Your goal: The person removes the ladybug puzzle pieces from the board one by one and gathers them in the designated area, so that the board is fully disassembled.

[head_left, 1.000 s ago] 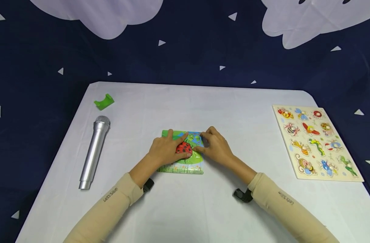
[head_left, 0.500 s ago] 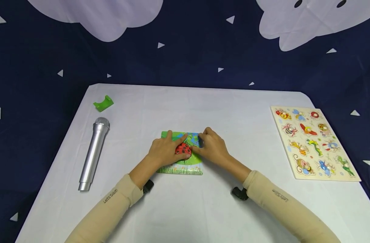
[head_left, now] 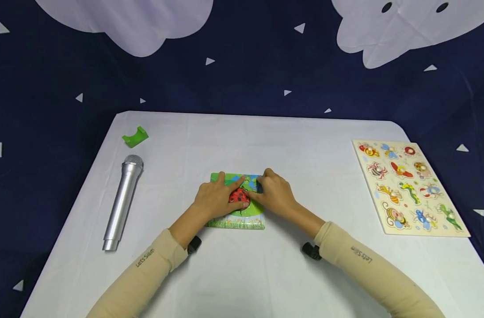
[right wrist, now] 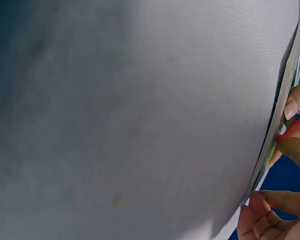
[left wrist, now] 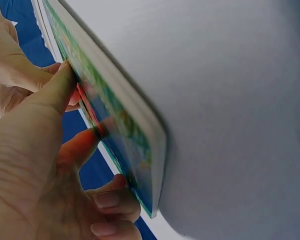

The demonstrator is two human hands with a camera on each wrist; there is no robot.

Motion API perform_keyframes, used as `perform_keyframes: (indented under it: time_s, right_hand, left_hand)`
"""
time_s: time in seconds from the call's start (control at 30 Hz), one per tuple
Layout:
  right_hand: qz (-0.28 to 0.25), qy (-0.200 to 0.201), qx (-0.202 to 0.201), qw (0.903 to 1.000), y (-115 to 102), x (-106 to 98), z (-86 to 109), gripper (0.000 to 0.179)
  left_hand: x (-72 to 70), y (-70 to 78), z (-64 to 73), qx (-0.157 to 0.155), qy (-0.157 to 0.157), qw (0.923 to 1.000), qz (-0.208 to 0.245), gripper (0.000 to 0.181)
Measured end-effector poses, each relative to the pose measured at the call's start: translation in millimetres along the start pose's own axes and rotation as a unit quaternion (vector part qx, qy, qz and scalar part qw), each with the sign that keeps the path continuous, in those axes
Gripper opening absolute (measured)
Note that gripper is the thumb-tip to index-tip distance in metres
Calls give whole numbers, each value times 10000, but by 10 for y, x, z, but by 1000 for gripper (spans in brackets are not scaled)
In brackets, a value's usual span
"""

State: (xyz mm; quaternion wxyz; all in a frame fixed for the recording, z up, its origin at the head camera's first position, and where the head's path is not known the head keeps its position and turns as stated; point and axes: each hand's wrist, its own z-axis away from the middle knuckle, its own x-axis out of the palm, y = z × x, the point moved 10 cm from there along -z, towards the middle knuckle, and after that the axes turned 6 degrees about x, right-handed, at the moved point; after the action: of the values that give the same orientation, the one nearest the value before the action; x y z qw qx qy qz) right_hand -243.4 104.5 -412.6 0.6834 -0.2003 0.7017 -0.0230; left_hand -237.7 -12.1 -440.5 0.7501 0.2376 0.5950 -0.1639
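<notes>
A small ladybug jigsaw puzzle (head_left: 247, 210) lies flat at the middle of the table. It shows a red, black-spotted ladybug on green and blue. My left hand (head_left: 214, 198) rests over its left side, thumb and index finger spread across the ladybug. In the left wrist view, that hand's other fingers (left wrist: 115, 197) lie by the board's edge. From the right side, my right hand (head_left: 277, 194) holds the puzzle's upper right part, thumb on its face and bent fingers at the edge. A dark patch shows under those fingers; whether it is a gap or shadow is unclear.
A silver microphone (head_left: 123, 203) lies at the left, with a green curved block (head_left: 136, 137) beyond it. At the right, a wooden peg puzzle (head_left: 410, 190) with several insect pictures reaches the edge of the white table (head_left: 234, 274). A dark cloth (head_left: 245, 79) hangs behind.
My right hand has shifted slightly left, its thumb further over the ladybug. The left hand keeps its place on the puzzle. The whole view has tilted a little.
</notes>
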Motion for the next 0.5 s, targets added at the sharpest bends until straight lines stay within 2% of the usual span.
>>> perform_keyframes:
  time_s: [0.3,0.5]
  right_hand:
    - [-516,-214,153,9983,117,6,-40,66]
    - [-903,-194,128,9956,294,-132,8,61]
  left_hand:
    - [9,-2,-4,-40,-43,10000,-39,79]
    - [-11,7,6,-50,-17,9999,-110,80]
